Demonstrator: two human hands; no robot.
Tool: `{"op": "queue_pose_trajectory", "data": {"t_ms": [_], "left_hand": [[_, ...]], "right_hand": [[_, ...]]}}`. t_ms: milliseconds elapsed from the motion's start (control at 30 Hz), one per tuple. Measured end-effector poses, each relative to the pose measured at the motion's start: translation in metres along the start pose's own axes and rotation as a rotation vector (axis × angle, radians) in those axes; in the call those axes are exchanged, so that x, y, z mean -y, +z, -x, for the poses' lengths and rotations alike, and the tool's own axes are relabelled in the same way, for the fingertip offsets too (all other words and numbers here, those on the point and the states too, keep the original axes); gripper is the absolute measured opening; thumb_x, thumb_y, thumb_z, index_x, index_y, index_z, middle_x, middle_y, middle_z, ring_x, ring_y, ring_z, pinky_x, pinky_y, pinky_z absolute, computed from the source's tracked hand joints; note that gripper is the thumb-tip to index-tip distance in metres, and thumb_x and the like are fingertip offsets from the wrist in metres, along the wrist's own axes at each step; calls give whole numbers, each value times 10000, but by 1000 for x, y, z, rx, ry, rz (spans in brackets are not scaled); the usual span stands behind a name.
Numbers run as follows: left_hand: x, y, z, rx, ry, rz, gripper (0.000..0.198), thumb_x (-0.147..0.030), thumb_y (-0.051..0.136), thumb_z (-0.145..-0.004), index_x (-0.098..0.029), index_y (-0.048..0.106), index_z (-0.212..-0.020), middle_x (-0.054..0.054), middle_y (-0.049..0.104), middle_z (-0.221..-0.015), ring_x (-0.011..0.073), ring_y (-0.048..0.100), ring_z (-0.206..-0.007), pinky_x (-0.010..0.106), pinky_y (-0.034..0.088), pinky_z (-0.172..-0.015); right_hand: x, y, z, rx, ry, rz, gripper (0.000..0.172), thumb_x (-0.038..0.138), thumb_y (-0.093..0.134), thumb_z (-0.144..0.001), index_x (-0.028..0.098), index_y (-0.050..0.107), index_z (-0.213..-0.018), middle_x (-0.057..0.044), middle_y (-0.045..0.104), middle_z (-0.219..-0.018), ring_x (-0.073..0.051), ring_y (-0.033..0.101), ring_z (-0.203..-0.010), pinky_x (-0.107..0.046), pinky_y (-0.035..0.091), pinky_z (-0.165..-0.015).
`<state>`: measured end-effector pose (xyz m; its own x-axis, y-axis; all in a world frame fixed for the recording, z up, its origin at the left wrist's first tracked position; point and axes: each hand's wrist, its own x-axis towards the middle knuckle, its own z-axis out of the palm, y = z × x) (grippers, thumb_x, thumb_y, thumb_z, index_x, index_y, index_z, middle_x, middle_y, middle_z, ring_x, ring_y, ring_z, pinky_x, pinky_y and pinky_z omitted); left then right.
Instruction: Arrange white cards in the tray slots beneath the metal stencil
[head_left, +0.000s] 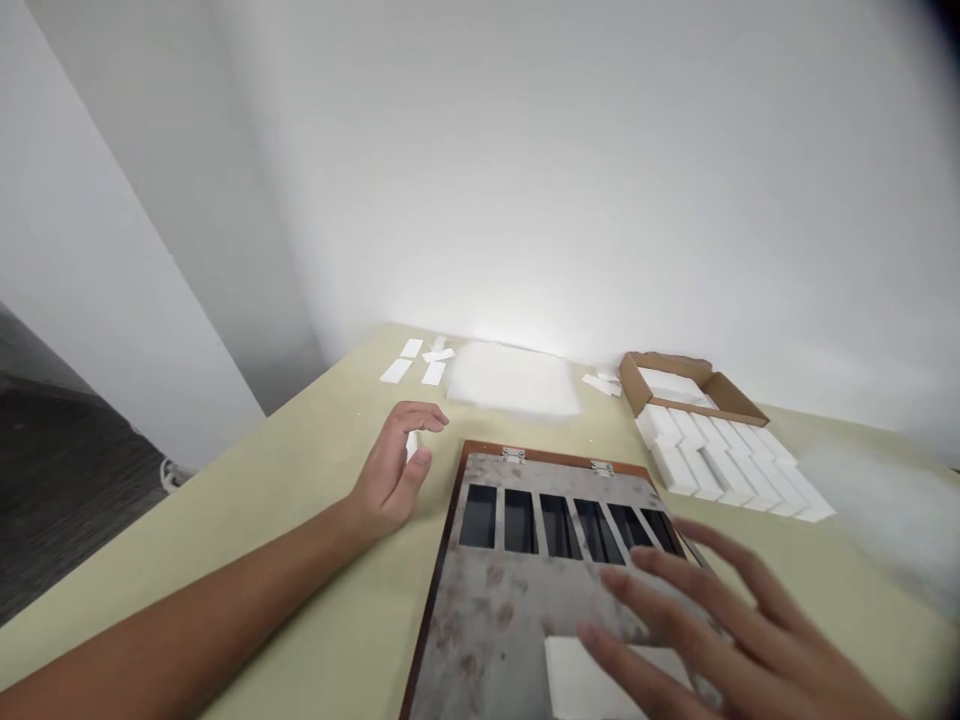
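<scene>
Slotted metal plate (487, 610) lies flat on the counter (300, 450), hinges (514, 455) far side, presumably so it lifts from mine. White block (581, 680) rests on its near part, partly behind my open, spread right hand (750, 630). Left hand (390, 475) curls beside the plate; cannot tell whether it grips the white piece (412, 446).

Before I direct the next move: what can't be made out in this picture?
Head view:
White rectangular block: partly covered by the right hand, cut off by the bottom edge.
Mottled grey metal plate: near end cut off by the same edge.
Small white piece: largely behind the left hand; whether held, unclear.
Whitish patch, far right: blurred.
</scene>
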<state>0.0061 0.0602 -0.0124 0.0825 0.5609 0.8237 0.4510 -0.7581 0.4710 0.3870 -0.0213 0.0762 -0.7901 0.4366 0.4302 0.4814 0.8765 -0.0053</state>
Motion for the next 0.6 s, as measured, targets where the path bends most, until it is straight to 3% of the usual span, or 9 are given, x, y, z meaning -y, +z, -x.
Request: {"op": "queue_pose_trajectory", "data": {"t_ms": [67, 200, 333, 400, 533, 600], "left_hand": [[0, 1, 1, 34, 14, -8, 367, -476, 581, -1067, -177, 624, -1275, 95, 651, -1251, 252, 647, -1133, 488, 545, -1013], [1, 1, 2, 128, 35, -44, 354, -462, 588, -1066, -176, 624, -1272, 94, 655, -1245, 249, 654, -1123, 479, 555, -999], [-1, -5, -10, 226, 16, -130, 376, -485, 572, -1066, -177, 613, -1278, 98, 646, -1258, 259, 642, -1150, 491, 543, -1016], [-5, -16, -22, 282, -37, -204, 392, -497, 513, -1085, -181, 584, -1307, 114, 629, -1291, 266, 625, -1182, 487, 533, -1027], [-11, -53, -47, 486, -232, -404, 511, -551, 508, -1072, -261, 473, -1491, 130, 541, -1507, 316, 530, -1364, 490, 460, -1142], [-11, -72, -53, 647, -321, -484, 746, -630, 624, -987, -333, 356, -1617, 105, 439, -1642, 386, 420, -1494, 556, 369, -1217]], "right_hand": [[4, 16, 3, 24, -105, 4, 568, 430, 629, -1027, 502, 472, -1568, 22, 785, -1260, -268, 764, -1111, -508, 470, -1217], [8, 33, 0, 15, -278, 146, 353, 327, 579, -1063, 335, 683, -1400, -3, 815, -1178, -234, 781, -1063, -465, 411, -1262], [5, 46, 3, -94, -300, 237, 319, 326, 504, -1099, 348, 722, -1331, 36, 814, -1172, -200, 755, -1082, -508, 207, -1337], [0, 49, 7, -136, -272, 217, 340, 358, 461, -1121, 350, 713, -1348, 41, 804, -1182, -171, 735, -1093, -475, 164, -1343], [-20, 46, 34, -157, -123, 138, 554, 640, 463, -1061, 267, 687, -1404, -72, 720, -1337, -248, 660, -1249, -405, 426, -1216], [-30, 49, 62, -205, 24, 101, 561, 616, 553, -1016, 254, 661, -1430, -109, 645, -1435, -318, 614, -1317, -419, 533, -1101]]}}
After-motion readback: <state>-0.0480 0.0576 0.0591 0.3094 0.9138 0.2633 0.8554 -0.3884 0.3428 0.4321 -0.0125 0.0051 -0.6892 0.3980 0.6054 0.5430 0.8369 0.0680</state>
